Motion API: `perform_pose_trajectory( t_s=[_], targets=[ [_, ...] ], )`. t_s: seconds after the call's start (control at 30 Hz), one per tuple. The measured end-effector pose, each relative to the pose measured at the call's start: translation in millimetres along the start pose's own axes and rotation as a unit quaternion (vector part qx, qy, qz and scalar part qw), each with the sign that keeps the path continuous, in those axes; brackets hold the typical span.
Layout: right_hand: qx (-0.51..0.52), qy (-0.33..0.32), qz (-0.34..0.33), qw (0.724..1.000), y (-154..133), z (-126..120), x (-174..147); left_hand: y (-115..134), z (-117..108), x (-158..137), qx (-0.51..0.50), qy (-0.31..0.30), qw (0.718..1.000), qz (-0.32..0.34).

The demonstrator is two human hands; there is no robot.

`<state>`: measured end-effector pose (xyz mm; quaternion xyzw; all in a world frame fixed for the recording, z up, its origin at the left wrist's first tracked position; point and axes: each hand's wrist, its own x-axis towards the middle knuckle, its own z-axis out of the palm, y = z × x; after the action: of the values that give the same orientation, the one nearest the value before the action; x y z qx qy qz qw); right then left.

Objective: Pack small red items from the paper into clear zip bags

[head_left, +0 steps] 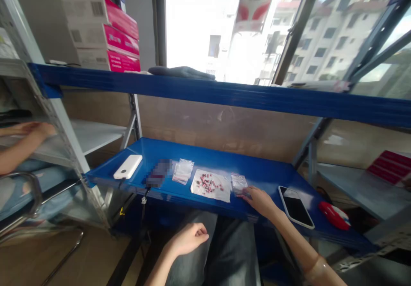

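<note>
Two bare hands show in the head view, with a white sheet (221,195) spread on a blue table (266,170) and bearing many small red and dark pieces (208,184). Just right of the sheet lies a clear plastic bag (238,184); the right hand (255,200) reaches to its near right corner, fingers together and slightly bent. Whether they pinch the film or only rest on it, I cannot tell. The left hand (190,236) is below the sheet, over the lap, its fingers loosely curled toward the thumb; nothing shows in it, though the curl hides its inside.

The step in hand looks like dealing with that bag. The next move probably calls for a fingertip pinch on the thin film, with the left hand raised to help and the sheet left undisturbed so that the loose pieces do not roll.

Left of the sheet are more clear bags (183,171), then a white device (128,167) farther off; well to its right is a phone (296,207) with a dark screen.

As for writing, pink-and-white boxes (122,42) beyond the sheet to the left carry pale characters too blurred to read. A bottle (257,5) above and beyond it has a red-and-white label, its lettering equally illegible.
</note>
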<state>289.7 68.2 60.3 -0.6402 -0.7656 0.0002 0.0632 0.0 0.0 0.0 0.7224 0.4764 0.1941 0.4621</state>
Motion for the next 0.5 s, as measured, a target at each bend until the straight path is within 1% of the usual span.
perform_pose_trajectory(
  t_s=[0.07, 0.13, 0.2, 0.27, 0.4, 0.5],
  targets=[
    [-0.021, -0.007, 0.011, 1.0, 5, 8, 5, 5, -2, 2, 0.006, -0.004, 1.0, 0.003],
    [-0.041, 0.002, 0.022, 0.999, 4, 12, 6, 10, -5, 3, 0.004, -0.005, 1.0, 0.012],
    [-0.054, 0.015, 0.032, 0.998, 0, 12, 4, 17, -9, 4, -0.009, -0.005, 1.0, 0.022],
    [-0.045, 0.026, 0.049, 0.997, -3, 9, 3, 26, -13, 4, -0.023, 0.0, 0.999, 0.036],
    [0.018, 0.055, 0.129, 0.99, -2, -1, 6, 46, -23, 7, -0.053, 0.023, 0.995, 0.085],
    [0.106, 0.087, 0.189, 0.972, 5, -7, 10, 58, -26, 18, -0.095, 0.045, 0.987, 0.12]
  ],
)
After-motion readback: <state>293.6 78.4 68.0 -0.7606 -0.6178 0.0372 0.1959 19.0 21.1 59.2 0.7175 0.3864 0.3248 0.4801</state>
